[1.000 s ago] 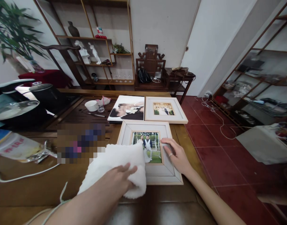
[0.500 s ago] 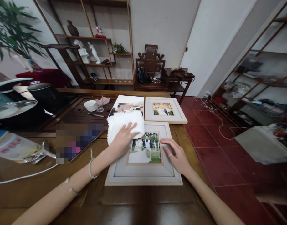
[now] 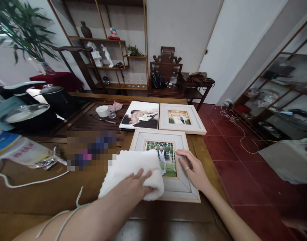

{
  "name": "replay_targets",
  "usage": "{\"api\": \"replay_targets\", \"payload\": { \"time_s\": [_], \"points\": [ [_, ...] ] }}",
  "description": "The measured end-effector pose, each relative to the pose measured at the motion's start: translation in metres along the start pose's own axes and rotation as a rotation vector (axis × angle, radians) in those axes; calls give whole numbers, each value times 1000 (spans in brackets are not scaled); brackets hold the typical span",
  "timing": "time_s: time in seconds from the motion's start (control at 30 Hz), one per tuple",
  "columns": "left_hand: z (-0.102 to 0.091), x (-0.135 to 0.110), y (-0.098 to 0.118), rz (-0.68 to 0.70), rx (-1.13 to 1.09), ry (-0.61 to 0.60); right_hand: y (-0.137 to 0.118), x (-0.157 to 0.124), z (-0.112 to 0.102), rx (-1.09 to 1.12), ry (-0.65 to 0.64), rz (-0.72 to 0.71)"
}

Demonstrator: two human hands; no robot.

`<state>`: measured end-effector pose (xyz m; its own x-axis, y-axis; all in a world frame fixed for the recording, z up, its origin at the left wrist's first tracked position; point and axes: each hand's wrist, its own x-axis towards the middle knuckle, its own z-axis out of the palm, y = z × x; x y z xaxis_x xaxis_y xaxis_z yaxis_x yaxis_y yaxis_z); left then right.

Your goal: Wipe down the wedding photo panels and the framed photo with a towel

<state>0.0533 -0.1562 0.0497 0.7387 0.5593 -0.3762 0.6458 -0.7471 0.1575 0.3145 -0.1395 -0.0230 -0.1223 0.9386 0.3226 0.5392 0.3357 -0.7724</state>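
Observation:
A light wooden picture frame (image 3: 140,135) with a wide pale border lies flat on the table; its photo (image 3: 164,159) shows two people outdoors. My left hand (image 3: 135,185) holds a folded white towel (image 3: 128,162) against the frame's lower left part. The towel covers that corner and the left side of the photo. My right hand (image 3: 195,169) rests on the frame's right border, fingers stretched out and the thumb apart.
Behind lie a second framed photo (image 3: 200,124) and a photo panel (image 3: 129,105). To the left are a white bowl (image 3: 102,111), a small clear cup (image 3: 112,114), a plastic packet (image 3: 20,150), a white cable (image 3: 35,183) and a dark pot (image 3: 55,97). The table's right edge drops to red floor tiles (image 3: 233,180).
My left hand has drawn the towel from the frame's upper left down to its lower left, uncovering the photo panel behind. My right hand stays on the right border. The view has shifted slightly.

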Motion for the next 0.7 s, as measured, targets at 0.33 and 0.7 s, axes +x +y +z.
{"api": "replay_targets", "payload": {
  "time_s": [0.33, 0.7],
  "points": [
    [-7, 56, -67, -194, 48, 557, 1, 1, 1, 3, 8, -16],
    [-7, 30, -30, -104, 86, 176, 1, 1, 0, 5, -7, 1]
  ]
}}
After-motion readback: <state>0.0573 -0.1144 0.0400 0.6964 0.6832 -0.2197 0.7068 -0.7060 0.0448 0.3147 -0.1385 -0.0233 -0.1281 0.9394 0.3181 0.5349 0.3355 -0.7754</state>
